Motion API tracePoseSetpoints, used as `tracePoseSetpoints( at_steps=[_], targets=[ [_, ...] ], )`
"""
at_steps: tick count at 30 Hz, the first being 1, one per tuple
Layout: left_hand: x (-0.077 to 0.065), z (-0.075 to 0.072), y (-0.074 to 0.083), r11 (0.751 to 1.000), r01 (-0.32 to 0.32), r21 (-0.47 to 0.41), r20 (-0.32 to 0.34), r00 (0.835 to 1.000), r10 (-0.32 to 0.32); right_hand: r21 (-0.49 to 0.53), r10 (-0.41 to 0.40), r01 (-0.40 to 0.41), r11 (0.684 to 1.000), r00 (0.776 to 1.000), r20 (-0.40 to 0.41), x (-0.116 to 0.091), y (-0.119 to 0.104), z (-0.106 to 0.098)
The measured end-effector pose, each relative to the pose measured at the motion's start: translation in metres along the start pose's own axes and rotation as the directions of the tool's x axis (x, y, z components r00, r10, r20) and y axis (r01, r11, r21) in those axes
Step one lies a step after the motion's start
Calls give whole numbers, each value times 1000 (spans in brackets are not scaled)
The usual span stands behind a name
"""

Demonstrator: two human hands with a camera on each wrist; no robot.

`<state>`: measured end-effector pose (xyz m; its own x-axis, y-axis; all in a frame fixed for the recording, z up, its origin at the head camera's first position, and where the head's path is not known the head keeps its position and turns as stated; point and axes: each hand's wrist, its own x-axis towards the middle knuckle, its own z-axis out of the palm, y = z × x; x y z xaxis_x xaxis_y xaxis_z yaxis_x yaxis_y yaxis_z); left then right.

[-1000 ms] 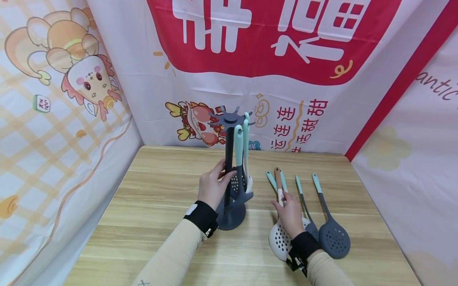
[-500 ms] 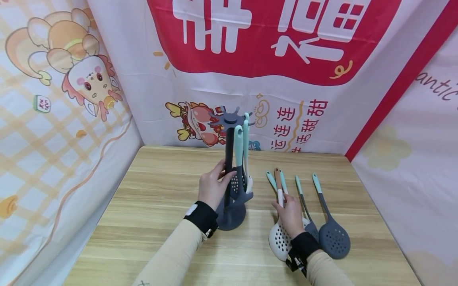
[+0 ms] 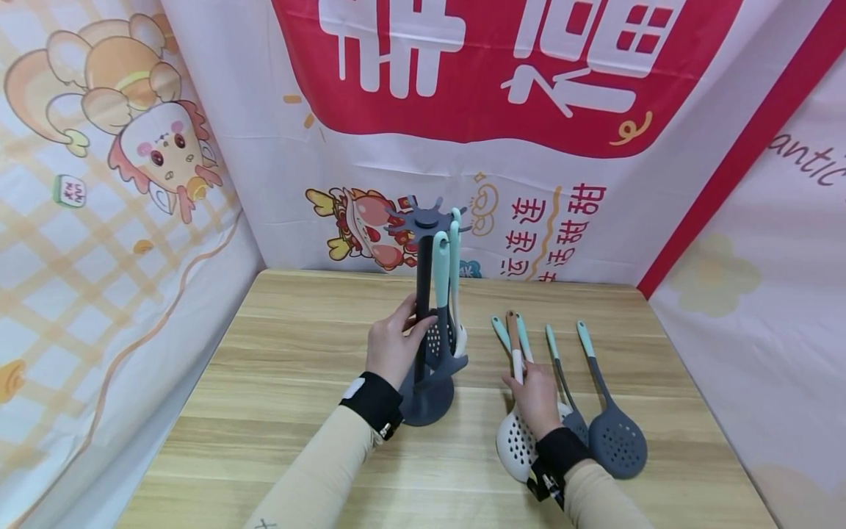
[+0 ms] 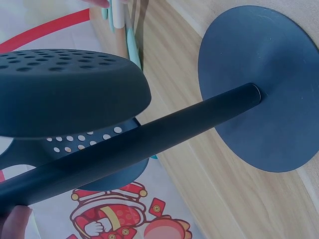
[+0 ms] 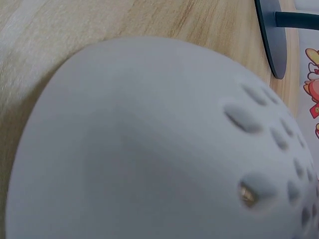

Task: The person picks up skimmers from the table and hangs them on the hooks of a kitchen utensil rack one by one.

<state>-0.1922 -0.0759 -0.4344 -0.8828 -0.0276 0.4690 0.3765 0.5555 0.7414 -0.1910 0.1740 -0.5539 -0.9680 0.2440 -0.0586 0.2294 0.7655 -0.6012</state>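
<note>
My left hand (image 3: 393, 345) grips the dark post of a utensil stand (image 3: 424, 283), whose round base (image 4: 279, 129) rests on the table. From its hooked top hang several utensils with mint handles, among them a dark slotted one (image 4: 75, 94). My right hand (image 3: 537, 397) pinches the white shaft of a skimmer (image 3: 518, 445) with a brown-tipped handle. Its white perforated head (image 5: 134, 134) fills the right wrist view, lying close over the wood. Part of the shaft is hidden behind the fingers.
Right of my right hand lie a mint-handled dark utensil (image 3: 575, 425) and a dark slotted turner (image 3: 619, 441). More mint handles (image 3: 501, 333) show beside the brown one. Printed cloth (image 3: 277, 220) hangs at the back and sides of the wooden table (image 3: 277, 411).
Both hands keep their places and holds. The right fingers have shifted very slightly down the white shaft; the utensils and stand look unmoved.
</note>
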Motion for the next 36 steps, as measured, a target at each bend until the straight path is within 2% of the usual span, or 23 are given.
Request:
tracePoseSetpoints(
  at_steps=[15, 31, 36],
  targets=[
    [1, 2, -4, 1000, -8, -3, 3, 1000, 8, -95, 19, -15, 995, 999, 49, 6, -2, 1],
    [2, 3, -4, 1000, -15, 9, 2, 1000, 15, -52, -6, 10, 999, 997, 73, 6, 0, -1],
    [2, 3, -5, 1000, -15, 9, 0, 1000, 15, -23, 11, -9, 1000, 997, 78, 7, -1, -1]
  ],
)
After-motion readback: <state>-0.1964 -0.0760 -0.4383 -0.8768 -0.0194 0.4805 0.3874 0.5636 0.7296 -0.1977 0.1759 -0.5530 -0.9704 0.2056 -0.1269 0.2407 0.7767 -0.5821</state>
